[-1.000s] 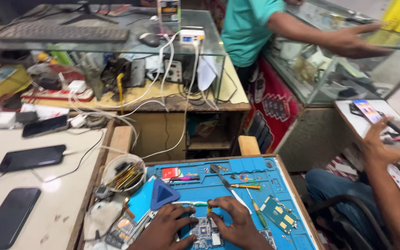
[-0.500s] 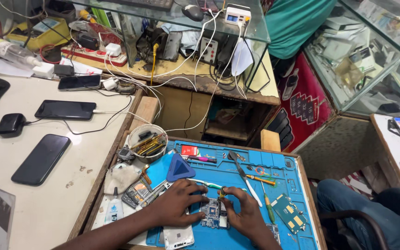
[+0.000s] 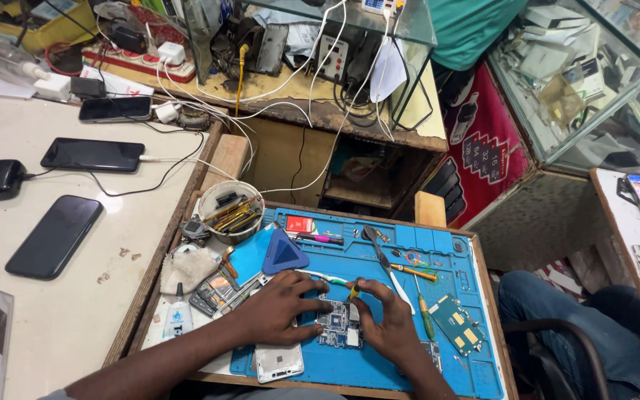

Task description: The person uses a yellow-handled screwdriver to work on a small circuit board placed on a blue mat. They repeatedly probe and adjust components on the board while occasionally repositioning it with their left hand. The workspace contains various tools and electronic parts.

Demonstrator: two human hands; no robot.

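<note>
Small circuit board (image 3: 335,327) sits on the blue repair mat (image 3: 438,259), near edge, between both hands. Left hand (image 3: 279,307) lies flat with fingers spread, pinning the board's left side and holding nothing. Right hand (image 3: 387,318) is pinched narrow on a small yellow-handled tool (image 3: 352,291), tip down at the board's far edge.

Risks, my read:
- Tip skids off and gouges traces, since the board is held only by finger pressure.
- Loose screwdrivers (image 3: 412,272) and the green board (image 3: 457,322) just right of the wrist could get knocked.
- White phone shell (image 3: 279,361) overhangs the mat's near edge; a forearm nudge may drop it.
</note>
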